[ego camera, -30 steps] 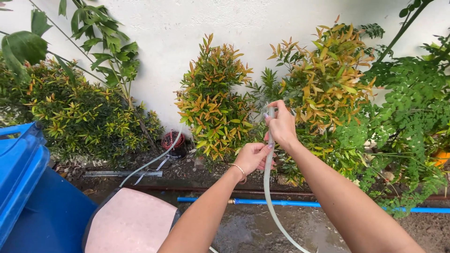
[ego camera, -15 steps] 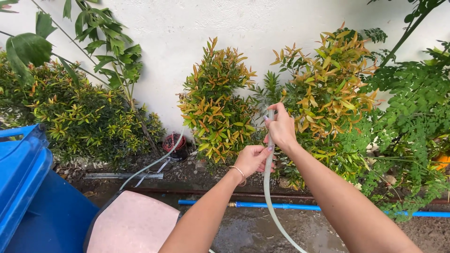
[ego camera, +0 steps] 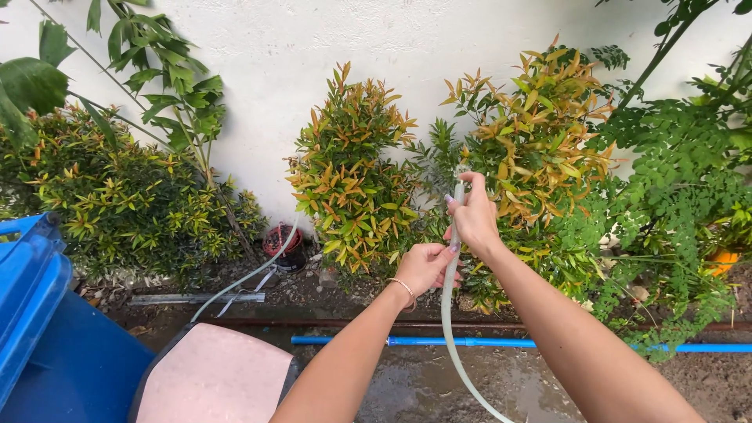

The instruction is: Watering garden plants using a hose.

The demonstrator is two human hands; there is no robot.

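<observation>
White wall point(ego camera: 313, 47) behind shrubs; before it we grip the pale hose point(ego camera: 446, 313), right hand point(ego camera: 474, 219) fingers clenched above left hand point(ego camera: 427, 265), also clenched.

Pale hose point(ego camera: 446, 313) looks smooth, soft plastic; the blue pipe point(ego camera: 486, 342) glossy rigid plastic; the white wall point(ego camera: 313, 47) rough, matt plaster; wet ground point(ego camera: 423, 384) gritty.

Two hands — the left hand point(ego camera: 423, 265) and the right hand point(ego camera: 473, 221) — and one pale hose point(ego camera: 448, 313) running between them. One bracelet point(ego camera: 403, 287) on the left wrist. One blue pipe point(ego camera: 501, 342) along the ground, one blue bin point(ego camera: 35, 305), one pink lid point(ego camera: 215, 374). Two orange-tipped bushes — one point(ego camera: 352, 172) left of the hands, one point(ego camera: 540, 133) right. One white wall point(ego camera: 329, 39).
</observation>
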